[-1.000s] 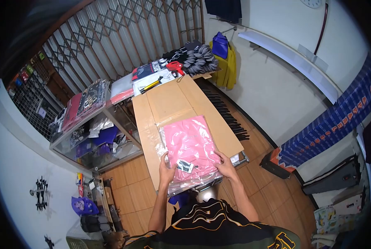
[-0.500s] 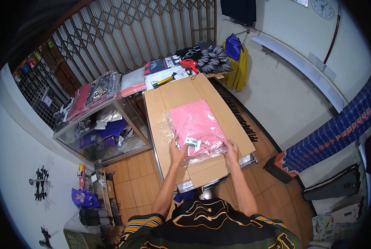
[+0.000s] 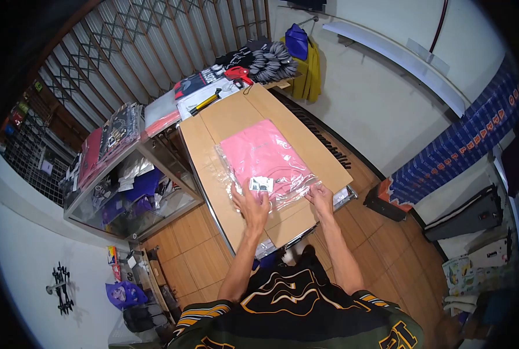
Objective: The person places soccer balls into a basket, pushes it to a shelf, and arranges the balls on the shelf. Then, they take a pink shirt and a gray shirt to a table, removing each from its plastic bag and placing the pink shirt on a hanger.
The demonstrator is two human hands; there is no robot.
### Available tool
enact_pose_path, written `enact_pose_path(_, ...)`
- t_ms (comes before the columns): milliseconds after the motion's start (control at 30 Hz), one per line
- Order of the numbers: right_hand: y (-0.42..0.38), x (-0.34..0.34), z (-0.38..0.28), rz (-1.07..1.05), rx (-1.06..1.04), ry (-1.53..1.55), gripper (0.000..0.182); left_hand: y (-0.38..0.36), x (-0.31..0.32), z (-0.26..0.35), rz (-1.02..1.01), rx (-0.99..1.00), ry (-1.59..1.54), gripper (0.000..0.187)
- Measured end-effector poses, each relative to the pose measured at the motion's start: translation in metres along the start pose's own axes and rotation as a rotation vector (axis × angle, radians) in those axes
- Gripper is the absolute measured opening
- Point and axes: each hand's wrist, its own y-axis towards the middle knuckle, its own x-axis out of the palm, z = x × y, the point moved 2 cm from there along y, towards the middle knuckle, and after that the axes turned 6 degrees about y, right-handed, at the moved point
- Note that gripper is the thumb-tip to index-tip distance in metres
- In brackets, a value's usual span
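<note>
A folded pink shirt (image 3: 264, 152) lies flat in a clear plastic bag (image 3: 290, 199) on a sheet of cardboard (image 3: 213, 132). A small white label with a dark print (image 3: 262, 184) sits near the shirt's collar. My left hand (image 3: 251, 206) rests on the bag's near left part with its fingers apart, the fingertips just beside the label. At the near right corner, my right hand (image 3: 322, 200) pinches the plastic edge between thumb and fingers. The bag's near edge is loose and wrinkled between both hands.
Beyond the cardboard lie a yellow-and-black tool (image 3: 205, 102), a red tape dispenser (image 3: 237, 74) and a pile of grey-and-black knitted items (image 3: 271, 61). A glass display case (image 3: 155, 200) stands left. A blue printed box column (image 3: 457, 148) leans at right.
My left hand has slid from the bag's left side, where its thumb reached the label, to lie spread below the label. My right hand still holds the corner. The camera view has shifted.
</note>
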Motion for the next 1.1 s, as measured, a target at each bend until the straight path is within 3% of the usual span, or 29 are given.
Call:
enact_pose_path(100,0.008,-0.008,0.009,-0.005,-0.003,-0.026,0.013,-0.002,0.028,0.017,-0.241,0.238,-0.440,0.049)
enact_pose_path(200,0.010,-0.006,0.011,-0.025,-0.013,-0.025,0.014,-0.014,0.048,0.051,-0.521,0.143,-0.765,0.040)
enact_pose_path(300,0.009,-0.008,0.008,-0.028,-0.035,-0.021,0.014,-0.017,0.077,0.062,-0.533,0.280,-0.777,0.036)
enact_pose_path(433,0.002,-0.007,0.008,-0.026,-0.061,0.062,0.015,-0.020,0.088,0.066,-0.508,0.192,-0.760,0.031)
enact_pose_path(567,0.001,-0.005,0.008,-0.090,-0.116,-0.009,0.012,-0.026,0.104,0.052,-0.637,0.020,-0.860,0.031)
enact_pose_path(667,0.002,-0.006,0.008,-0.115,-0.125,-0.031,0.010,-0.026,0.104,0.050,-0.687,-0.024,-0.987,0.032)
enact_pose_path(1100,0.006,-0.012,0.016,-0.217,-0.103,-0.082,0.009,-0.012,0.103,0.045,-0.859,-0.139,-1.004,0.029)
